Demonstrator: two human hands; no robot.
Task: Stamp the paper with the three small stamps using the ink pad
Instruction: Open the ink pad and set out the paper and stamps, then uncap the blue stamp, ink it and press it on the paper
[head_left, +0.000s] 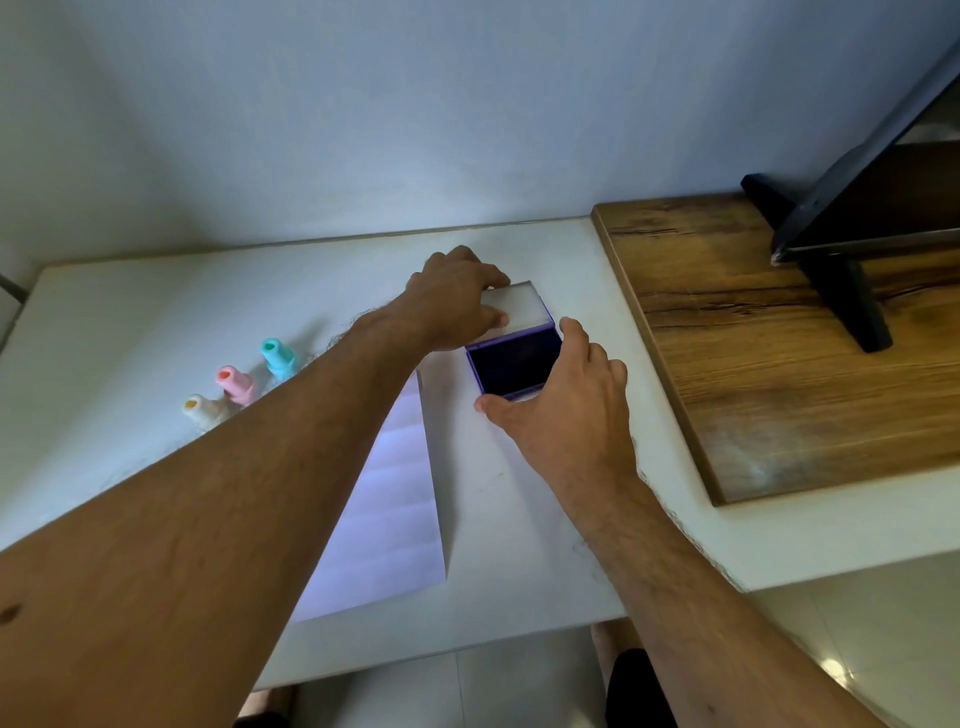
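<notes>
Nearest me the paper (395, 499) lies flat on the counter (519, 571). Beyond it, right hand (566, 410) has its fingers wrapped round the ink pad (514, 364) base, left hand (457, 301) pinching the flipped-open lid (522, 304). The three stamps (236, 384) stand in a row way off left, so the left hand's nearer for grabbing one, I'd say.

Dim bluish indoor light, soft blur throughout, wide-angle bending at edges, glare spot on glossy floor tiles (832, 667) bottom right
</notes>
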